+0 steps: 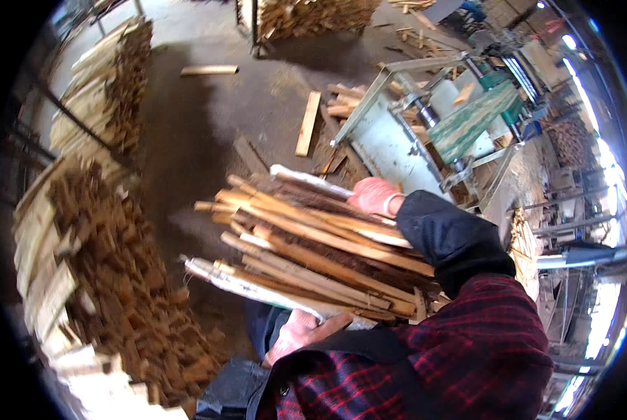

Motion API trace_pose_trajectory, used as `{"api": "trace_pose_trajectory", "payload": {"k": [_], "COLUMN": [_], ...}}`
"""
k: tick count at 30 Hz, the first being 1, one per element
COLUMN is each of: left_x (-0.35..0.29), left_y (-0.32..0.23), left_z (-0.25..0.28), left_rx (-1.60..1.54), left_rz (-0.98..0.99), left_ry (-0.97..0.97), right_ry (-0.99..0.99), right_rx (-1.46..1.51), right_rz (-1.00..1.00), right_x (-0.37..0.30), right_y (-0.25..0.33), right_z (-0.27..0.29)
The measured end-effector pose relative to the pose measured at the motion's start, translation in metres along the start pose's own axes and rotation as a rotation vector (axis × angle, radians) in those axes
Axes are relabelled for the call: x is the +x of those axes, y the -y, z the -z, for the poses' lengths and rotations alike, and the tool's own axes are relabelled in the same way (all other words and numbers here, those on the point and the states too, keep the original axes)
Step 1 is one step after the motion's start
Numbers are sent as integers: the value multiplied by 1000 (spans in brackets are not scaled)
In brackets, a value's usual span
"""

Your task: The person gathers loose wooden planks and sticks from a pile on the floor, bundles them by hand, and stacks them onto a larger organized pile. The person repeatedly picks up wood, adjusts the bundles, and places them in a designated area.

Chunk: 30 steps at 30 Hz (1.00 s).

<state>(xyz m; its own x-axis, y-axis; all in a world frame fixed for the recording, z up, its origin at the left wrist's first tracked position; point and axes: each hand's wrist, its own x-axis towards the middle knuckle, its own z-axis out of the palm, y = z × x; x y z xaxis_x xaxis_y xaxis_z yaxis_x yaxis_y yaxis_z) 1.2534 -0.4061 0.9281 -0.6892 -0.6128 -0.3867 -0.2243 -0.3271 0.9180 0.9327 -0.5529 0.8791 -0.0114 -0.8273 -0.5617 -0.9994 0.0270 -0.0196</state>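
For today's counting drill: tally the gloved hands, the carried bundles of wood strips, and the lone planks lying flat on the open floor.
Gloved hands: 2, left hand and right hand
Carried bundle of wood strips: 1
Lone planks on floor: 2, near plank and far plank
Total: 5

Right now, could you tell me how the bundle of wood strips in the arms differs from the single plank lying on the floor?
The bundle of strips is many thin, rough pieces held in the air between the left hand and right hand; the plank is one broader, smooth board lying alone on the floor. The strips slant across the body; the plank lies flat. Both are pale wood.
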Motion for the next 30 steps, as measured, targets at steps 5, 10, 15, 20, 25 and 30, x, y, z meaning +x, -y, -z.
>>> {"api": "trace_pose_trajectory", "payload": {"k": [5,10,15,20,25,30], "left_x": [34,65,115,209,305,345], "left_y": [-52,-89,-121,-138,-185,-244], "left_z": [92,192,285,373,465,530], "left_rx": [-374,-261,-29,-264,-153,-196], "left_rz": [38,-37,52,2,186,252], "left_ry": [-47,7,127,280,66,132], "right_ry": [-108,-167,-175,-199,-167,31], "right_rx": [-20,-20,84,120,96,88], "right_rz": [22,-52,-164,-241,-191,-181], "right_x": [74,140,201,301,427,506], "right_y": [51,73,75,55,51,58], "right_z": [54,103,156,193,235,314]}}
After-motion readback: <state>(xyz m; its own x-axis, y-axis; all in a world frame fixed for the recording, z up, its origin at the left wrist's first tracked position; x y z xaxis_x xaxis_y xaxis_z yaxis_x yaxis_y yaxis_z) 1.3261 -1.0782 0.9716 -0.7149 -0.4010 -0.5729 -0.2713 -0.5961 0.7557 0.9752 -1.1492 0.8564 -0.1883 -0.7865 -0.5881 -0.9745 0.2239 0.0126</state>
